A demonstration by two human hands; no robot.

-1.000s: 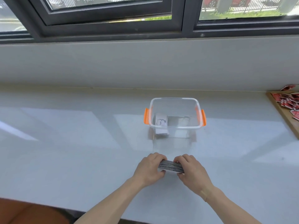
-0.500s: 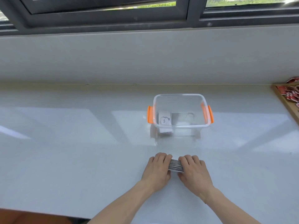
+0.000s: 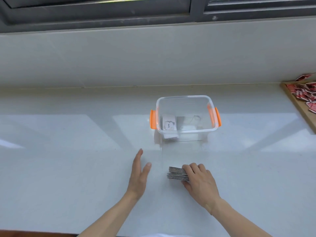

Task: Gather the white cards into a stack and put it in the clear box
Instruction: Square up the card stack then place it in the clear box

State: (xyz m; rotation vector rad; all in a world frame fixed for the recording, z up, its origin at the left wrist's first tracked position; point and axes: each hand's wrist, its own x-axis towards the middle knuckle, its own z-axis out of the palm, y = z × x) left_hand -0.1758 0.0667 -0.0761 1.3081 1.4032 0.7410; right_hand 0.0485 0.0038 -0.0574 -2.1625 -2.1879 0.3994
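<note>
A stack of cards (image 3: 177, 173) stands on its edge on the white counter, its dark-striped edges facing me. My right hand (image 3: 201, 181) grips the stack from its right side, fingers over the top. My left hand (image 3: 139, 175) hovers flat and open to the left of the stack, apart from it. Beyond them stands the clear box (image 3: 186, 132) with orange side latches. Inside it, at the left, a white card (image 3: 169, 125) printed "love" leans against the wall.
A wooden tray (image 3: 301, 108) with several red-and-white cards sits at the far right edge. A grey ledge and a dark window frame run along the back. The counter's front edge lies just below my forearms.
My left hand has let go of the stack and moved left, opening flat. The right hand alone still holds the cards. The view has shifted slightly closer.
</note>
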